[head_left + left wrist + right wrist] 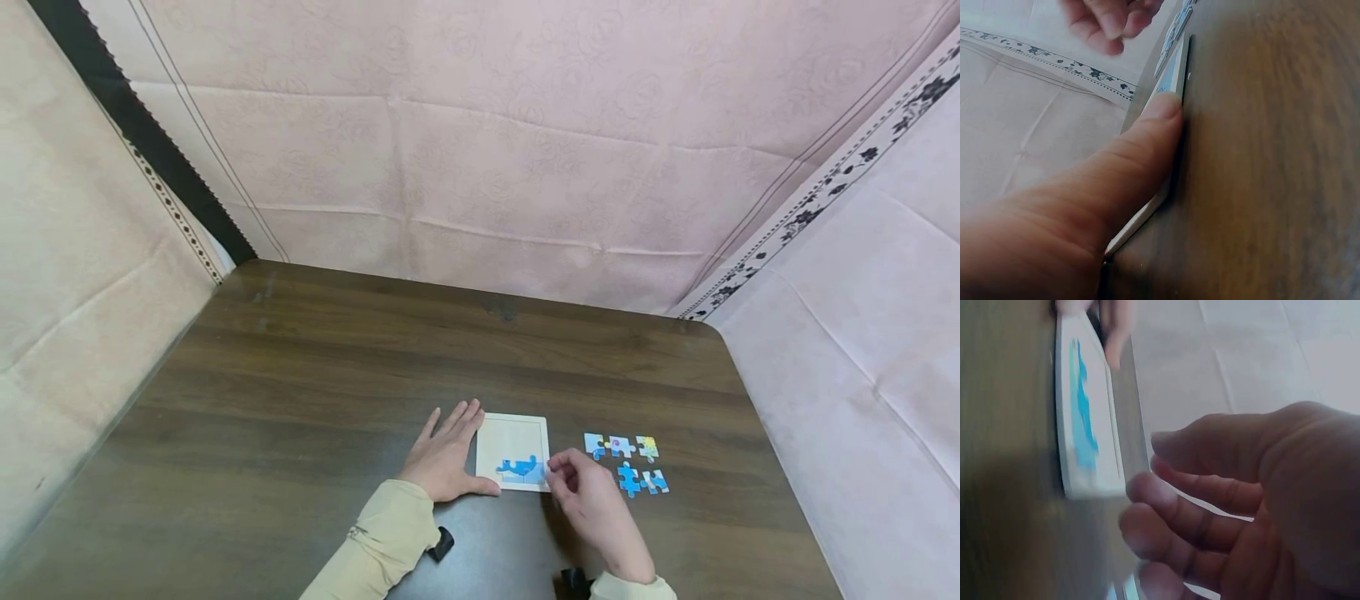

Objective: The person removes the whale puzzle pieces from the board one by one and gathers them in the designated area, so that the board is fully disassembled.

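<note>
A small white puzzle frame (512,428) lies on the table, with blue puzzle pieces (525,471) fitted along its lower right part. My left hand (446,457) rests at the frame's left side, fingers extended and thumb (1163,106) pressing on the near edge. Just off the frame's right edge hovers my right hand (588,498). Seen from the right wrist, its fingers are loosely bent and nothing shows between thumb and fingertips (1147,487). Several loose jigsaw pieces (628,479) lie in two rows to the right of the frame.
Dark wood-grain table (337,358) extends around the frame on all sides. Pale patterned cloth (480,150) hangs behind the far edge, and more cloth borders the left and right sides. A black wrist device (441,544) sits at the left cuff.
</note>
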`<action>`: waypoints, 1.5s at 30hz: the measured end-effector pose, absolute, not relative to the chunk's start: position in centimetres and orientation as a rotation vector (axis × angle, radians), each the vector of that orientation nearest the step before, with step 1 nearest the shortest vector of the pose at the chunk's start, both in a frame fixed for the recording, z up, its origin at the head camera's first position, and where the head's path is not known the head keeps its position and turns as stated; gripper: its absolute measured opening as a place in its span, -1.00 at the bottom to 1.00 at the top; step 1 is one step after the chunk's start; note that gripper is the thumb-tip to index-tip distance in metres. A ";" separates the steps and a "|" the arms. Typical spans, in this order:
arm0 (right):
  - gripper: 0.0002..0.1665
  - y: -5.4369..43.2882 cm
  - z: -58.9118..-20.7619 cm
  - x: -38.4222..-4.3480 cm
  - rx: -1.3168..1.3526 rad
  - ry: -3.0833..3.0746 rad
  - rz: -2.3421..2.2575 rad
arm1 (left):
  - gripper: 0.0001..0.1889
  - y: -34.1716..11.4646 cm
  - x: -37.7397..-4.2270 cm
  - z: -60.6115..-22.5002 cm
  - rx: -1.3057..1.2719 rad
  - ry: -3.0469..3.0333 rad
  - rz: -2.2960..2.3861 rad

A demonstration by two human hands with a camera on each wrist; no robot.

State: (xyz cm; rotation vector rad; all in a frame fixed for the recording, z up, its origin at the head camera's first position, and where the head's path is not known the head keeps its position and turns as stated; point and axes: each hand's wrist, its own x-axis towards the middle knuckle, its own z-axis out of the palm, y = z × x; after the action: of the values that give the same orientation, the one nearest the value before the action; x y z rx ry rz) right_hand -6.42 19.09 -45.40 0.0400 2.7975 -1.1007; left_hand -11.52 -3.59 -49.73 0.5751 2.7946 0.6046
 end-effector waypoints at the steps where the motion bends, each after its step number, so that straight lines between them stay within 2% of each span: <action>1: -0.85 18.6 -45.4 -6.5 0.014 2.802 -1.086 | 0.22 -3.6 -11.5 -49.8 0.575 2.793 0.605; 11: -0.71 15.0 -45.9 -7.1 -0.279 2.936 -0.779 | 0.22 -3.7 -11.7 -49.9 0.587 2.790 0.597; 19: -0.61 14.4 -46.3 -7.5 -0.269 2.914 -0.701 | 0.21 -3.7 -11.6 -49.9 0.587 2.793 0.603; 27: -0.70 14.5 -46.6 -7.8 -0.277 2.865 -0.729 | 0.20 -3.7 -11.6 -49.9 0.599 2.806 0.597; 45: -0.79 14.4 -46.8 -8.4 -0.269 2.837 -0.730 | 0.20 -3.7 -11.6 -50.0 0.608 2.809 0.587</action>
State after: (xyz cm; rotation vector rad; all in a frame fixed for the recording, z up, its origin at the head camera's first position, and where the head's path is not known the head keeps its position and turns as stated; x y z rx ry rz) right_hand -8.38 14.39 -46.82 -0.2694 2.8365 -0.7302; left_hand -11.63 -3.74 -49.99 0.6078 2.8088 0.5875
